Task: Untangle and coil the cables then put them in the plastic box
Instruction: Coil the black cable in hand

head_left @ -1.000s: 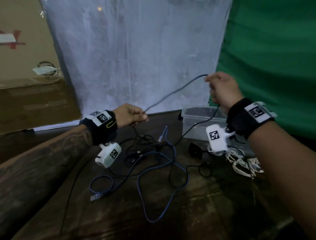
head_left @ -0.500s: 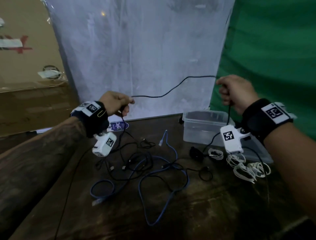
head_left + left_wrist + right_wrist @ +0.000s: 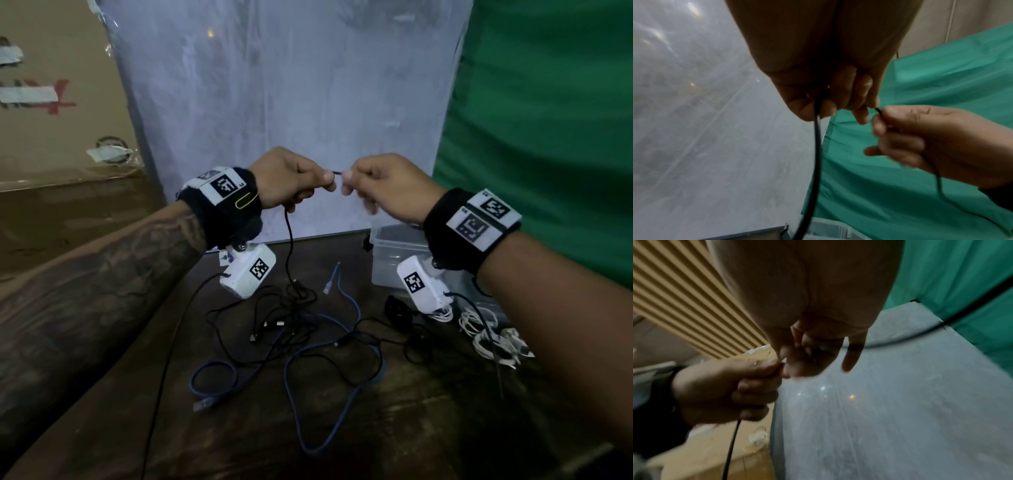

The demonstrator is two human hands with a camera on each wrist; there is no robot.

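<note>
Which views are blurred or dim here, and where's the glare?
Head view: dim overall, dark wooden table underexposed, right hand smeared at its lower fingers. Left wrist view: thin black cable fairly sharp, right hand soft. Right wrist view: softest, both hands motion-blurred; small specular glints on the white plastic sheet.

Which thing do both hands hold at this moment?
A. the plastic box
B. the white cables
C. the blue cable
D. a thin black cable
D: the left hand and the right hand each pinch the black cable above the table, while the blue cable, the white cables and the plastic box stay untouched.
</note>
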